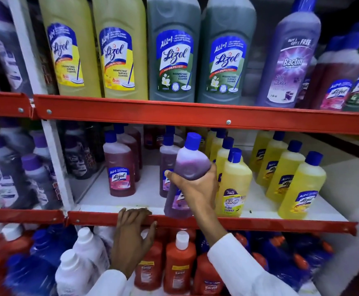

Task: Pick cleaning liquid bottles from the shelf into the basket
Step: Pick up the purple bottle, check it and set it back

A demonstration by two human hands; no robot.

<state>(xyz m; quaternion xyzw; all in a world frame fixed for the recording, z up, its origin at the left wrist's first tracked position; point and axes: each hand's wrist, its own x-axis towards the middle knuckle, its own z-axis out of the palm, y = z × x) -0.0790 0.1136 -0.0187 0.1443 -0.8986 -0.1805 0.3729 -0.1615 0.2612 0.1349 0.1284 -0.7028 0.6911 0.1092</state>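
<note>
My right hand (195, 186) grips a purple cleaning liquid bottle (190, 161) with a blue cap, tilted and lifted at the front of the middle shelf (144, 196). My left hand (131, 233) holds the red front rail of that shelf (259, 225), fingers curled over its edge. Beside the held bottle stand red-pink Lizol bottles (121, 167) on the left and yellow bottles (234, 180) on the right. No basket is in view.
The top shelf carries large yellow (118, 50), grey-green (174, 52) and purple Bactin (289, 60) bottles. The bottom shelf holds orange-red (179, 263), white (89, 246) and blue bottles. A white upright post (54, 157) separates a left bay with dark bottles.
</note>
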